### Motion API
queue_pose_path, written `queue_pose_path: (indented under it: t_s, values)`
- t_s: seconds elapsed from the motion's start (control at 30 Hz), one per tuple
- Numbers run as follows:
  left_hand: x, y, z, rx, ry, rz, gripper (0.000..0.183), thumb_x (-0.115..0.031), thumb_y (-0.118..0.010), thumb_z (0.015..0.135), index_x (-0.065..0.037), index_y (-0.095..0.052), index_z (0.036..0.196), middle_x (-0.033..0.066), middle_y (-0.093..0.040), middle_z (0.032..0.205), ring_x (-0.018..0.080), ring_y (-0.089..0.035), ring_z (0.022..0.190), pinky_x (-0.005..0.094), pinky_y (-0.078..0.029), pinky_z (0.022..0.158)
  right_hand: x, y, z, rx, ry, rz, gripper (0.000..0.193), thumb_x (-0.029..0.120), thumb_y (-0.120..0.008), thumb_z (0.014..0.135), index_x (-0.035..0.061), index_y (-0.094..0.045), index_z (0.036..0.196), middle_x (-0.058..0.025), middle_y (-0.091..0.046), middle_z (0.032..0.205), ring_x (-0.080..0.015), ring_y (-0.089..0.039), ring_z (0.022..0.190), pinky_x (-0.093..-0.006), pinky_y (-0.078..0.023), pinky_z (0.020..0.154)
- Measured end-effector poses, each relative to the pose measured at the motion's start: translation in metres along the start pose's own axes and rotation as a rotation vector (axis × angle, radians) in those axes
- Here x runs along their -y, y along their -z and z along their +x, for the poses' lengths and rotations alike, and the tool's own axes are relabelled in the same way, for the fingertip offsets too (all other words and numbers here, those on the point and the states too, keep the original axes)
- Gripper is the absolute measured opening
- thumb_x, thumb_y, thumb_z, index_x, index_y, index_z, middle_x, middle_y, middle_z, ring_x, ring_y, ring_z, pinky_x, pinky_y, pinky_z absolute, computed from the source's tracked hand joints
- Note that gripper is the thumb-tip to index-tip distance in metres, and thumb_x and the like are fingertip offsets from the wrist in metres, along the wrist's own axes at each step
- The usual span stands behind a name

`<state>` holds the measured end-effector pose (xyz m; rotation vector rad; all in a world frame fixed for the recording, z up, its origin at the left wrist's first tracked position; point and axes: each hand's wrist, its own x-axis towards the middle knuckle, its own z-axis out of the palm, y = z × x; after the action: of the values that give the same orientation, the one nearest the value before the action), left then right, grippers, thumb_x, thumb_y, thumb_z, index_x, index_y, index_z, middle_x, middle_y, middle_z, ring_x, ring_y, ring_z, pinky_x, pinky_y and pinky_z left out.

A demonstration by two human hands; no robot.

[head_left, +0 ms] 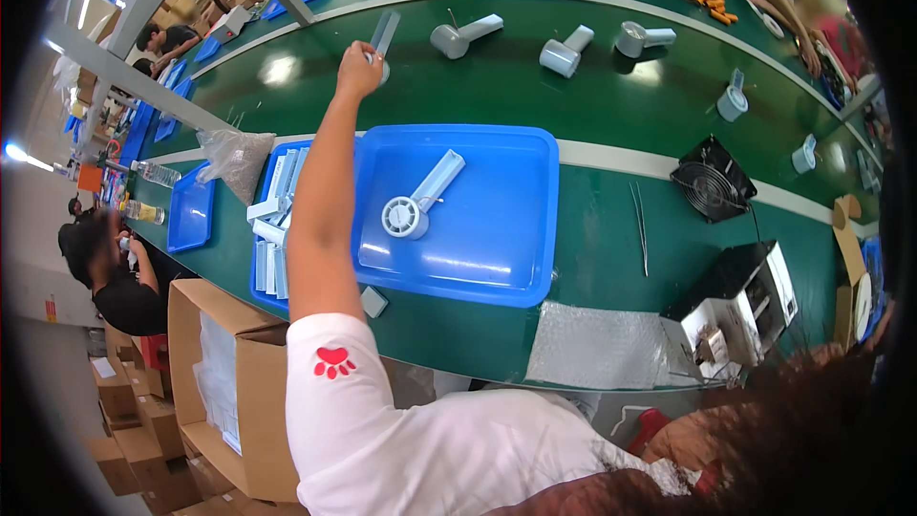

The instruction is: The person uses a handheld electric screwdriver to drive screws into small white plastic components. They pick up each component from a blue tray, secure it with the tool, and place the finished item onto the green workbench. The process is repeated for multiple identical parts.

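Head camera: green belt and bench in a workshop with people around. The left hand grips a part over the belt: pale, long-handled, its head mostly hidden. The right hand is out of view. One blue tray holds a round-headed white piece; another, many white strips.

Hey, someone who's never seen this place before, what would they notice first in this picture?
Probably the big blue tray in the middle, with one white fan-like piece lying in it. Next, the bright red paw print on the white sleeve, lower left of centre. Then the outstretched left hand, beyond the tray, at a pale handled piece on the green surface.
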<state>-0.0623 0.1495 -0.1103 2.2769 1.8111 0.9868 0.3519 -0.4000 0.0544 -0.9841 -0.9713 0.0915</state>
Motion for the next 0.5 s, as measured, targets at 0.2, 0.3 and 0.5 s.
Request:
queue_pose_path:
  t_s: [0.2, 0.3, 0.5]
  values:
    - [-0.163, 0.057, -0.122, -0.202, -0.455, -0.534, 0.017, -0.013, -0.064, 0.084, -0.003, -0.053, 0.092, 0.0156, -0.058, 0.097, 0.0303, -0.056, 0.086, 0.0372, -0.045, 0.079, 0.012, 0.022, -0.004, 0.127, -0.043, 0.362, 0.082, 0.048, -0.048, 0.092, -0.0096, -0.014, 0.139, -0.0131, -0.042, 0.086, -0.0163, -0.048, 0.055, -0.0266, -0.044, 0.046]
    - [-0.226, 0.058, -0.211, -0.143, -0.547, -0.682, 0.004, -0.005, -0.051, 0.091, -0.002, -0.049, 0.092, 0.0144, -0.056, 0.101, 0.0214, -0.056, 0.090, 0.0304, -0.044, 0.084, 0.018, 0.036, -0.009, 0.145, -0.123, 0.445, 0.082, 0.051, -0.051, 0.090, -0.0089, -0.018, 0.135, -0.0108, -0.042, 0.083, -0.0155, -0.048, 0.054, -0.0270, -0.044, 0.044]
    - [-0.326, 0.020, -0.370, 0.102, -0.179, -1.013, 0.020, -0.007, -0.035, 0.097, 0.001, -0.053, 0.101, 0.0162, -0.057, 0.103, 0.0228, -0.056, 0.094, 0.0321, -0.043, 0.086, 0.018, 0.032, -0.006, 0.007, -0.029, 0.214, 0.084, 0.072, -0.047, 0.080, -0.0060, -0.043, 0.111, -0.0141, -0.050, 0.092, -0.0199, -0.052, 0.064, -0.0342, -0.045, 0.054]
